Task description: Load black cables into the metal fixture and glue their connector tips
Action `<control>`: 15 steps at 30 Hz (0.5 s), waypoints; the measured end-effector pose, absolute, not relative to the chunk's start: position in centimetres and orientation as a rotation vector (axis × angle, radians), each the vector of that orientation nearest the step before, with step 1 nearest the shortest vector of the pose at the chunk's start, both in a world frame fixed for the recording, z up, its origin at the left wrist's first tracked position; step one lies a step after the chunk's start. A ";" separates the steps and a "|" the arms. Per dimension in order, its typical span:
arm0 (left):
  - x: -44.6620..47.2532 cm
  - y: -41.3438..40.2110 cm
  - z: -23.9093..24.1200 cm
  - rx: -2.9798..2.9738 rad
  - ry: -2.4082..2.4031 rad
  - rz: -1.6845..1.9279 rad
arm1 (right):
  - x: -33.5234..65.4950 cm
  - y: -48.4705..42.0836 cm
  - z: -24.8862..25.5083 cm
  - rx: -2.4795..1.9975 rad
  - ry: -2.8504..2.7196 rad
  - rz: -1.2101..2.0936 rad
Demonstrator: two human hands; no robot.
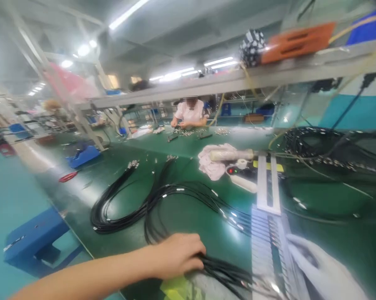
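Note:
My bare left hand (181, 254) is closed round a bundle of black cables (225, 268) at the front of the green table. Their metal-tipped ends lie at the lower end of a slotted metal fixture (263, 246). At the fixture's right edge is my right hand (325, 266) in a white glove, slightly blurred, its fingers stretched toward the slots and apart from the thumb. Thin cables from a curved black cable bundle (122, 216) run across to the fixture's left side. Something yellow-green (175, 287) shows under my left wrist.
Behind the fixture lie a white cloth (211, 162) and a device with red and green lights (233, 171). Coiled black cables (313, 143) sit at right. A shelf beam (175, 91) crosses above. A blue stool (34, 237) stands left; a co-worker (190, 112) sits opposite.

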State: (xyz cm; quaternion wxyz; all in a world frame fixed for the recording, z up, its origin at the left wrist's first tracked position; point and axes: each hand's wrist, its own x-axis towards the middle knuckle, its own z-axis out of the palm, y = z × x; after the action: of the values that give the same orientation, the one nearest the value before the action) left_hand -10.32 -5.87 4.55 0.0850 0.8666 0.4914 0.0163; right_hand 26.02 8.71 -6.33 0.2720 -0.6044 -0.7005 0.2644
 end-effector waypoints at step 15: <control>-6.4 0.6 3.0 2.358 1.430 0.379 | 24.2 7.7 -0.5 -1.529 -1.835 0.842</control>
State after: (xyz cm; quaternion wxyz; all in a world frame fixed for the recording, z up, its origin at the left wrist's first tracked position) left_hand -6.37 0.62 3.01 0.1780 0.8335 0.5055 0.1341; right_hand 24.22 7.67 -0.55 0.2997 -0.5760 -0.6913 0.3170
